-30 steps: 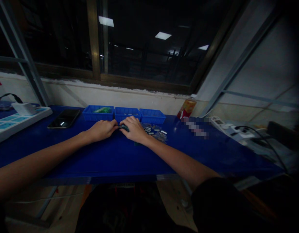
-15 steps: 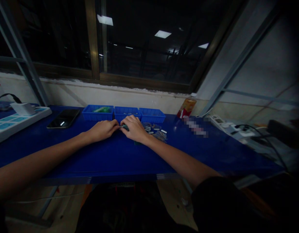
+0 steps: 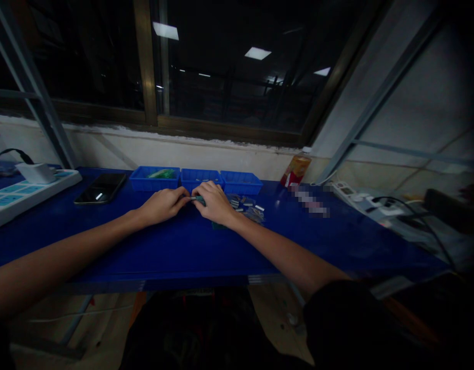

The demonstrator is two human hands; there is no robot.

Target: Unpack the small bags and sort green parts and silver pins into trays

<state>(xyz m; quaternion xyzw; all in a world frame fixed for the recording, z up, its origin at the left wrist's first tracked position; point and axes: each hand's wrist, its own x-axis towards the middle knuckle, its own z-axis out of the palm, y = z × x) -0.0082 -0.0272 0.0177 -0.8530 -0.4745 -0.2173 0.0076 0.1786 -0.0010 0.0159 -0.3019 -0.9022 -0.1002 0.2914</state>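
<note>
Between my two hands is a small green piece with a pale, silvery end (image 3: 198,199); its exact kind is too small to tell. My right hand (image 3: 213,204) is closed round the green part, fingers bent over it. At the pale end, the thumb and fingertips of my left hand (image 3: 164,205) are pinched together. Below my right hand another flat green piece (image 3: 218,225) lies partly hidden on the blue table (image 3: 175,252). Just right of that hand lie several small silvery metal parts (image 3: 259,208) and what looks like clear plastic (image 3: 255,216).
Three blue bins stand behind my hands: a left bin (image 3: 138,181) with green material, a middle bin (image 3: 186,177), and a right bin (image 3: 240,184). A phone (image 3: 100,188) and power strip (image 3: 13,198) lie left. A bottle (image 3: 296,169) and another power strip (image 3: 350,194) are right.
My hands have shifted only slightly, and a little more of the green piece and its pale end shows between them. The things on the table stay where they were.
</note>
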